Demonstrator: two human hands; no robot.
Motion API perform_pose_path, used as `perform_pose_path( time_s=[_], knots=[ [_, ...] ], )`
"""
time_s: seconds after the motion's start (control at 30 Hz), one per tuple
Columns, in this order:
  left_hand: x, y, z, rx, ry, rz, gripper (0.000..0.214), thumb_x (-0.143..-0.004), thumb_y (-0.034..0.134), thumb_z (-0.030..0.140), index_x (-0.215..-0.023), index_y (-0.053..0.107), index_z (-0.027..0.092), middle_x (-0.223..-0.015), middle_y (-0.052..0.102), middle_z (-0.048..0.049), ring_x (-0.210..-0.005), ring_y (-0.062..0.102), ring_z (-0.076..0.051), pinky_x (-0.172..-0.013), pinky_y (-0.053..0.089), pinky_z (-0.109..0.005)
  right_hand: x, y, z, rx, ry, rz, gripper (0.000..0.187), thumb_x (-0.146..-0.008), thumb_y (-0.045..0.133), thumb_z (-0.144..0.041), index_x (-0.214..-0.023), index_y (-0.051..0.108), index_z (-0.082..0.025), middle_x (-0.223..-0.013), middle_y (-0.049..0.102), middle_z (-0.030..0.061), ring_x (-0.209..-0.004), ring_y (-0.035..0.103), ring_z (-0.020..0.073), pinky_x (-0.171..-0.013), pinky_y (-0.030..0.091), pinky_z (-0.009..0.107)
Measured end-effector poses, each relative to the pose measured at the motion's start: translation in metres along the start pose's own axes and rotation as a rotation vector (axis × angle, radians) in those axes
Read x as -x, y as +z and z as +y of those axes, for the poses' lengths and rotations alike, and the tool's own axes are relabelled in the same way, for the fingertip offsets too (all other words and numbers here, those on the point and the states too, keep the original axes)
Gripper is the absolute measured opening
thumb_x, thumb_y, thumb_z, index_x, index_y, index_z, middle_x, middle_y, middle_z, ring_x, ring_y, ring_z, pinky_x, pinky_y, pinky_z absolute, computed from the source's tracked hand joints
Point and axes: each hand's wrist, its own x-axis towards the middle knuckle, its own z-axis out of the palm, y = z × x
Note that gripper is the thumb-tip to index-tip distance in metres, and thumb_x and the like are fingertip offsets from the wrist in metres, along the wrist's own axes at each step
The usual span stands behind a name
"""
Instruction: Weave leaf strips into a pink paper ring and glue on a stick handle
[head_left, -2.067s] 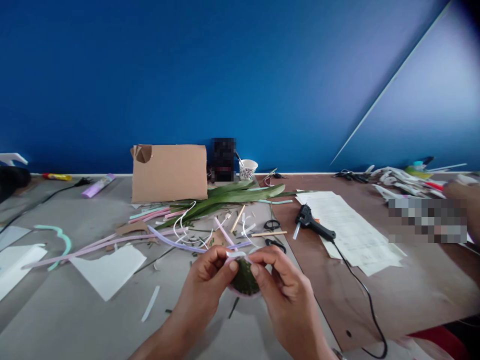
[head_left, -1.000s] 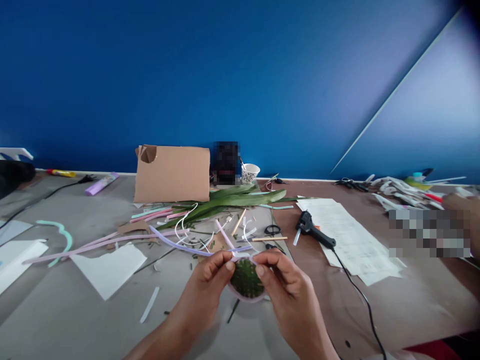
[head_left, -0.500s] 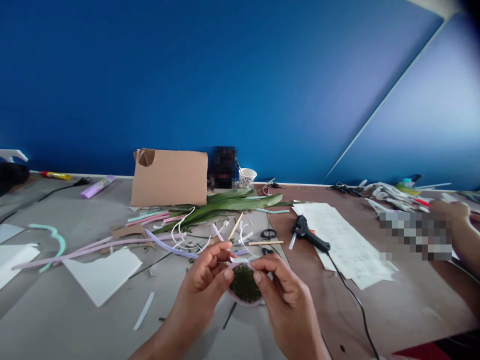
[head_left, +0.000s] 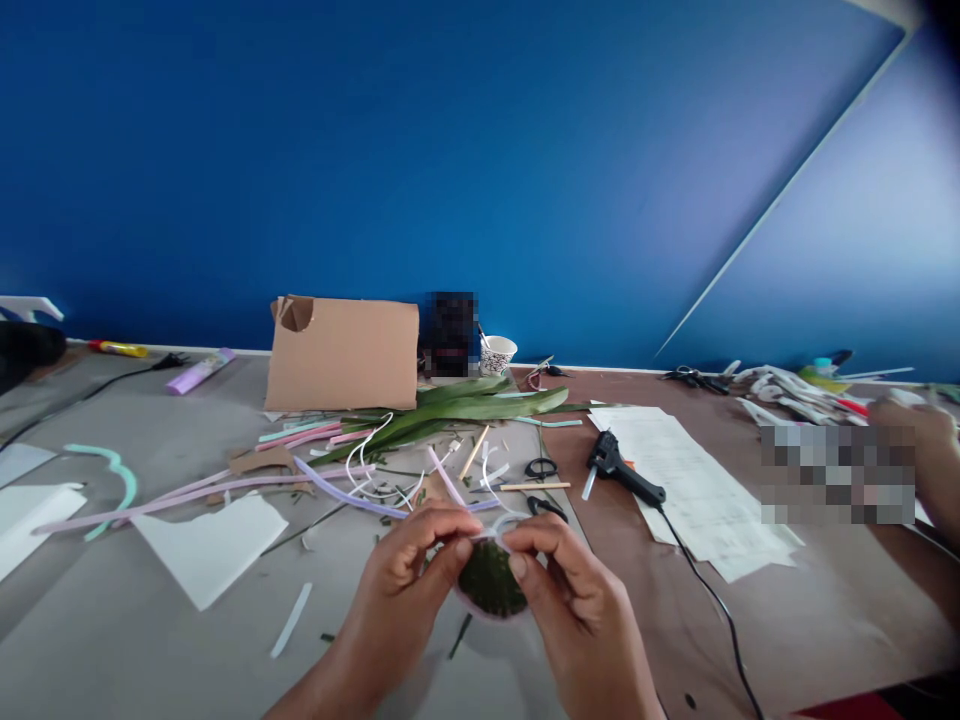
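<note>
Between my hands is a round piece with a dark green, leafy-looking middle and a thin pale pink rim. My left hand pinches its upper left edge with thumb and fingers. On the other side, my right hand grips the upper right edge the same way. A thin white strip curls along the top edge between the fingertips; its ends are hidden by the fingers. Just beyond the hands lie black-handled scissors and a wooden stick.
A black glue gun with a cord lies right, beside printed sheets. Behind are long green leaves, a cardboard piece and a paper cup. Pastel strips and cut white paper spread left. Another person's hand is far right.
The white strip at the top edge, flat before, now shows a raised curl near my right fingers. Both hands stay on the round piece, which sits slightly lower in view.
</note>
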Motion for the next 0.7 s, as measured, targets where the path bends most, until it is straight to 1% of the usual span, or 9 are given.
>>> perform_pose_path(
  time_s=[0.1,0.17,0.23,0.33,0.43,0.5,0.57,0.7],
  knots=[
    [-0.002,0.001,0.004,0.044,-0.104,-0.018,0.011,-0.077,0.064,0.03,-0.079,0.072,0.022,-0.075,0.067,-0.0004,-0.072,0.059,-0.015,-0.067,0.047,-0.023,0.0,-0.001,0.0,0.01,-0.008,0.015,0.012,-0.088,0.052,-0.016,-0.088,0.062,-0.022,-0.081,0.063,-0.0003,-0.074,0.062,0.0124,-0.065,0.047,0.019],
    [-0.003,0.002,0.005,0.104,-0.182,-0.025,0.013,-0.076,0.065,0.032,-0.077,0.071,0.02,-0.071,0.065,0.0003,-0.066,0.056,-0.014,-0.061,0.045,-0.022,0.0,-0.001,0.001,0.014,-0.011,0.019,0.012,-0.088,0.052,-0.016,-0.087,0.063,-0.022,-0.081,0.064,-0.0003,-0.073,0.062,0.0124,-0.065,0.047,0.018],
    [-0.003,0.001,0.004,0.161,-0.231,-0.031,0.015,-0.075,0.066,0.033,-0.076,0.071,0.019,-0.068,0.062,0.0007,-0.063,0.053,-0.013,-0.058,0.043,-0.022,-0.001,-0.002,0.001,0.019,-0.003,0.012,0.013,-0.087,0.052,-0.016,-0.086,0.063,-0.021,-0.08,0.065,0.0,-0.073,0.062,0.0125,-0.065,0.048,0.018],
    [-0.001,-0.001,0.002,0.185,-0.206,-0.075,0.019,-0.078,0.065,0.037,-0.079,0.072,0.019,-0.07,0.063,-0.0008,-0.065,0.054,-0.014,-0.061,0.043,-0.023,-0.002,-0.004,0.001,0.017,0.038,0.001,0.013,-0.087,0.052,-0.016,-0.084,0.064,-0.021,-0.08,0.067,0.0006,-0.072,0.063,0.0131,-0.063,0.048,0.018],
    [0.001,-0.004,0.001,0.177,-0.156,-0.128,0.024,-0.082,0.062,0.041,-0.084,0.073,0.02,-0.076,0.066,-0.0029,-0.073,0.056,-0.017,-0.068,0.044,-0.026,-0.003,-0.004,0.0,0.002,0.086,0.03,0.013,-0.085,0.053,-0.018,-0.082,0.066,-0.021,-0.078,0.067,0.0009,-0.068,0.062,0.0134,-0.059,0.048,0.018],
    [0.001,-0.004,0.002,0.198,-0.159,-0.134,0.026,-0.08,0.064,0.043,-0.082,0.072,0.019,-0.075,0.065,-0.0028,-0.072,0.055,-0.017,-0.067,0.043,-0.026,-0.004,-0.004,-0.001,-0.016,0.116,0.054,0.013,-0.084,0.054,-0.019,-0.08,0.066,-0.021,-0.076,0.067,0.0008,-0.066,0.062,0.0133,-0.058,0.048,0.018],
    [-0.001,-0.002,0.004,0.236,-0.199,-0.127,0.025,-0.076,0.068,0.044,-0.077,0.071,0.019,-0.07,0.062,-0.0013,-0.069,0.052,-0.015,-0.065,0.042,-0.025,-0.004,-0.004,-0.003,-0.036,0.137,0.06,0.013,-0.083,0.055,-0.02,-0.079,0.067,-0.02,-0.075,0.067,0.0009,-0.065,0.062,0.0133,-0.058,0.048,0.018],
    [-0.003,0.001,0.012,0.351,-0.332,-0.138,0.026,-0.07,0.075,0.041,-0.067,0.066,0.017,-0.064,0.057,0.0017,-0.063,0.046,-0.012,-0.061,0.037,-0.022,-0.005,-0.003,-0.004,-0.068,0.169,0.038,0.012,-0.081,0.055,-0.02,-0.076,0.066,-0.02,-0.073,0.066,0.0004,-0.063,0.061,0.0126,-0.057,0.047,0.018]
  ],
)
